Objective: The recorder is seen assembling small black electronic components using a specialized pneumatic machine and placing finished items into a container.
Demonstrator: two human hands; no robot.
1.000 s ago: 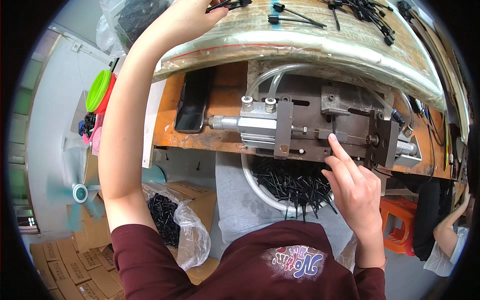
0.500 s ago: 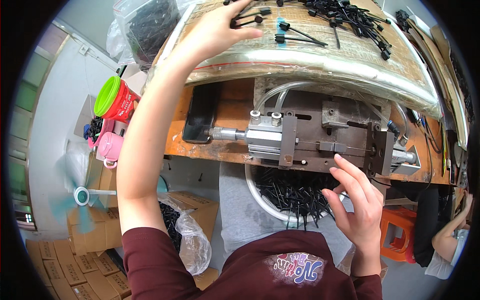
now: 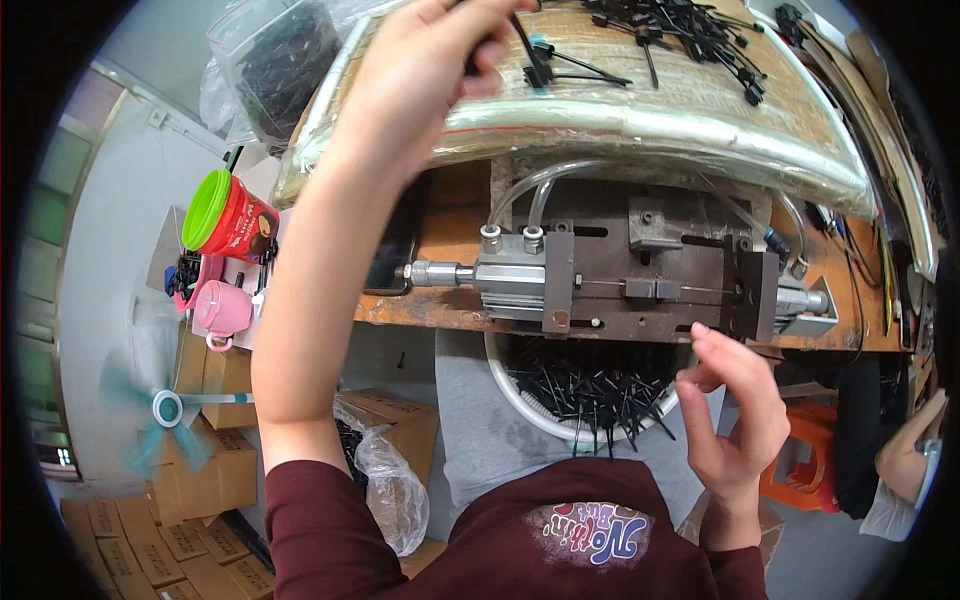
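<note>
Head view: right hand (image 3: 735,415) off metal fixture (image 3: 640,285) (now lower, fingers curled).

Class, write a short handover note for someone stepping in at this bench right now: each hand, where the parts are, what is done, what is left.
Left hand: raised over the upper shelf, fingers closed on a black cable tie.
Right hand: empty, fingers half curled, hanging just below the metal press, touching nothing.
Parts: loose black ties lie scattered on the shelf; a white bowl under the press holds a heap of black pieces.
Done: many pieces already in the bowl.
Left: the ties still on the shelf; the press slot looks empty.
</note>
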